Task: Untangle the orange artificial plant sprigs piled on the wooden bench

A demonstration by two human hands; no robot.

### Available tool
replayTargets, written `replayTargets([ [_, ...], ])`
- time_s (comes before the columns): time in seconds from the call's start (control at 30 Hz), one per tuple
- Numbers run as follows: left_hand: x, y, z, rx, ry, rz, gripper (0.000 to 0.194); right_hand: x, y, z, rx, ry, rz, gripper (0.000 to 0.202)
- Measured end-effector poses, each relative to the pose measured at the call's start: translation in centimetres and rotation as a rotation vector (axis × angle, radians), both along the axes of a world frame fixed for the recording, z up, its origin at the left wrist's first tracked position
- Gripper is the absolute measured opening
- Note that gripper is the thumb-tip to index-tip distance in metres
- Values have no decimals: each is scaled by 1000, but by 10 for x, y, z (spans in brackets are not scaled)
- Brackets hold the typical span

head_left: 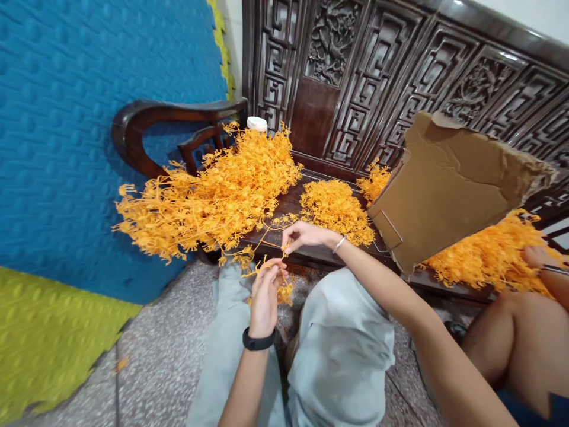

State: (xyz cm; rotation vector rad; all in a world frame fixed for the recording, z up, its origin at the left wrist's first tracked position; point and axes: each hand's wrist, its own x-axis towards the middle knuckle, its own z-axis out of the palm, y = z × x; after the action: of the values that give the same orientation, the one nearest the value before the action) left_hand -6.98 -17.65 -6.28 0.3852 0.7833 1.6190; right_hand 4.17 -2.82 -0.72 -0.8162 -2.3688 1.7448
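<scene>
My left hand (pixel 265 290), with a black band on its wrist, is closed on an orange plastic flower stem (pixel 253 271) above my lap. Thin orange sprigs stick out past its fingers, and more hang below it. My right hand (pixel 304 235), wearing a bracelet, pinches a small orange flower piece (pixel 285 250) just above the left fingertips. Beyond both hands lies a large heap of branching orange plastic flowers (pixel 231 190) on the left of the dark wooden bench. A smaller pile of loose orange flower pieces (pixel 336 207) sits behind my right hand.
A cardboard piece (pixel 448 184) stands tilted on the bench at right. Another person's hand (pixel 536 258) is by a further orange pile (pixel 498 255). A white round container (pixel 256 124) stands behind the heap. A curved wooden armrest (pixel 128 139) borders the bench at left, near blue mats (pixel 89 118).
</scene>
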Motion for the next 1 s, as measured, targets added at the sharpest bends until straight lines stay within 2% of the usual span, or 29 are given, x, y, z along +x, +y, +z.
replayTargets([
  [0.17, 5, 1, 5, 12, -56, 23, 12, -9, -6, -2, 212, -10, -42, 9],
  [0.27, 6, -1, 6, -5, -38, 63, 16, -9, -5, 9, 408, -40, -115, 7],
  [0.33, 5, -3, 6, -43, -35, 102, 26, 2, 5, 21, 648, -20, -348, 8],
  [0.4, 4, -5, 4, -84, -49, 108, 32, 22, 21, 32, 873, 52, -717, 7],
  [0.47, 4, -6, 3, -91, -50, 98, 32, 47, 37, 36, 959, 123, -1034, 5],
  [0.53, 5, -6, 3, -74, -35, 87, 31, 68, 48, 30, 944, 89, -1199, 14],
  [0.63, 8, -7, 4, -69, -27, 63, 30, 86, 54, 10, 871, -116, -1181, 29],
  [0.73, 9, -7, 6, -77, -41, 37, 31, 95, 54, -6, 892, -314, -1146, 31],
  [0.9, 5, -7, 8, -60, -38, 49, 30, 119, 50, -12, 961, -570, -1176, 39],
  [1.0, 5, -7, 8, -62, -44, 54, 30, 129, 49, -13, 989, -653, -1203, 36],
])
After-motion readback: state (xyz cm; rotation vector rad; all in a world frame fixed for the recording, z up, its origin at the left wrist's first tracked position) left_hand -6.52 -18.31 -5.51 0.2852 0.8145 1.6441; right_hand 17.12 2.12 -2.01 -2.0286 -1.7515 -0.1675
